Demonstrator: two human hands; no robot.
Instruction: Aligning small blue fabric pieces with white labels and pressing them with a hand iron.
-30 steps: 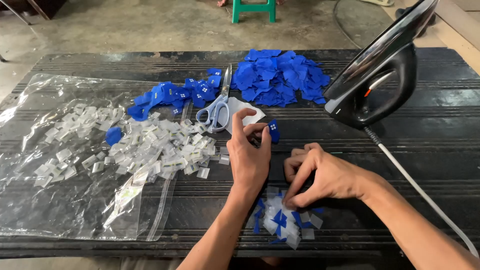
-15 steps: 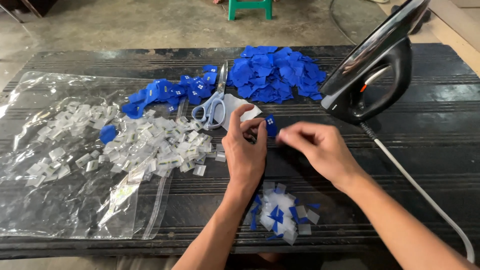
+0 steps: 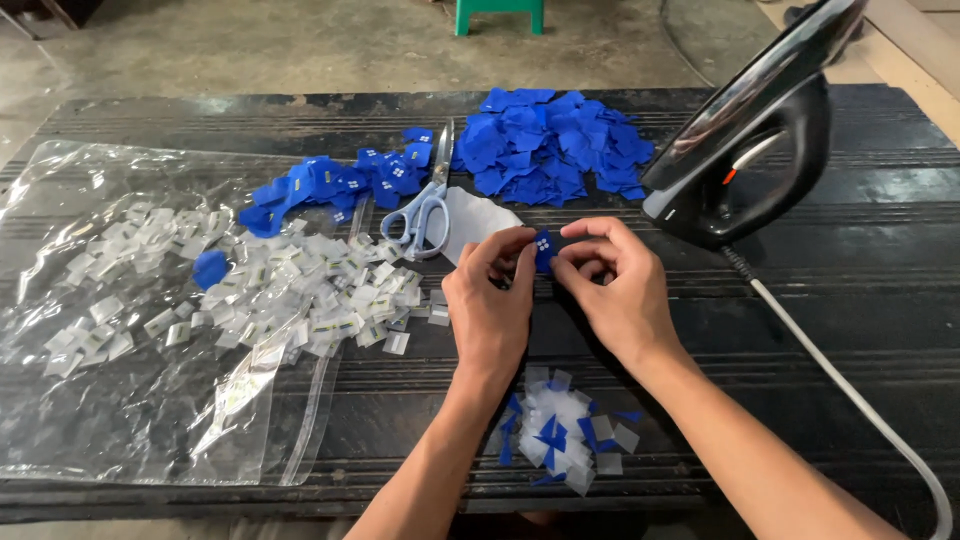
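left hand [image 3: 490, 305]: fingertips pinched on small blue fabric square with white dots [image 3: 543, 247]
right hand [image 3: 617, 290]: pinching same square from the other side; held above dark slatted surface [image 3: 840, 330]
near: grey-handled scissors [image 3: 425, 210]; black iron [image 3: 750, 150]; clear plastic bag [image 3: 120, 400]

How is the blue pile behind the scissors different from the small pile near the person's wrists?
The far pile is large and all blue; the near pile is small, mixing blue with clear pieces. The far pile lies beyond the hands, the near pile below them. Both rest on the dark table.
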